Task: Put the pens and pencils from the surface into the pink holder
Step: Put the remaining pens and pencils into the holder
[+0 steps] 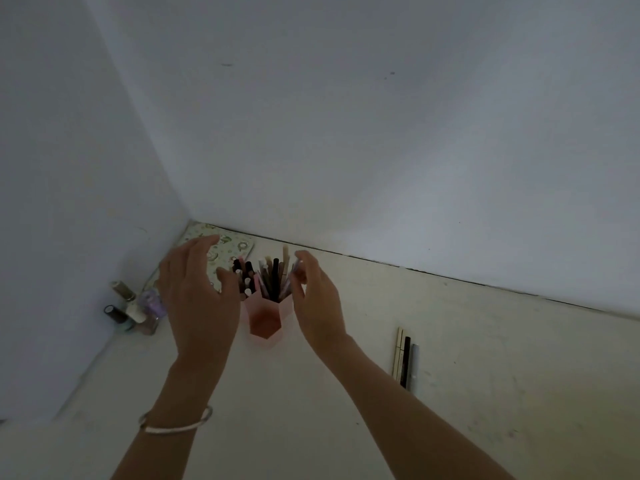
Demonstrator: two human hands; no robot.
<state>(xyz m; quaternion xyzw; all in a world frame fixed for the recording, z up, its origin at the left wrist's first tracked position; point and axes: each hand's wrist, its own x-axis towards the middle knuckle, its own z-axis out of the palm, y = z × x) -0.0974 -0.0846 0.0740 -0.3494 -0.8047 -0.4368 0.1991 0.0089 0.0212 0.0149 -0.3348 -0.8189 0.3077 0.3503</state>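
A pink hexagonal holder [266, 318] stands on the pale surface near the wall corner, with several pens and pencils [268, 277] upright in it. My left hand [199, 299] hovers just left of the holder, fingers spread, thumb close to the pen tops, holding nothing. My right hand [317, 306] is at the holder's right side, and its fingertips pinch a pale thin pen [290, 284] that leans in at the rim. Three more pens [405, 358] lie side by side on the surface to the right, apart from both hands.
Several nail polish bottles [133, 308] cluster at the left wall. A patterned flat case [230, 249] lies in the corner behind the holder. White walls close the space at left and back. A bracelet [176, 422] circles my left wrist.
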